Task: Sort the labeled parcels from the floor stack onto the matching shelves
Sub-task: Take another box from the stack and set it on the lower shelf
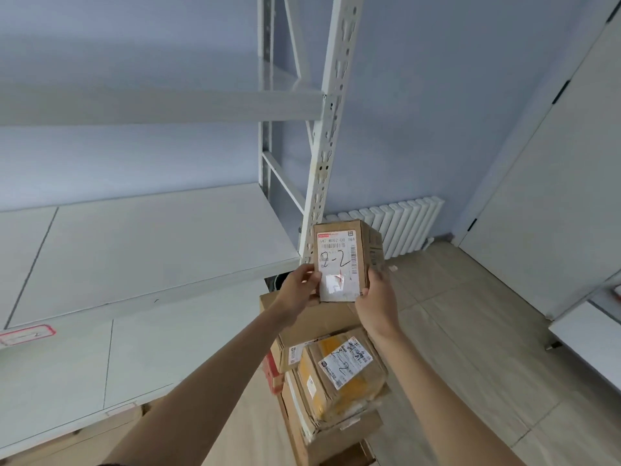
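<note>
A small brown cardboard parcel [342, 260] with a white label hand-marked "2-2" is held up in front of me, label facing me. My left hand [297, 290] grips its lower left edge and my right hand [378, 297] grips its lower right edge. Below my hands stands the floor stack [322, 415] of cardboard parcels; its top one, a yellow-taped parcel [342, 371], also bears a "2-2" label. White shelves [144, 243] of a metal rack fill the left side. A red-framed tag [27, 334] sits on the front edge of the lower shelf; its writing is too small to read.
The rack's perforated white upright [327, 139] rises just behind the held parcel. A white radiator [400, 227] stands against the blue wall. A white door or cabinet [554, 196] is at the right, with another white shelf edge [584, 334] below it. Wood-look floor lies between.
</note>
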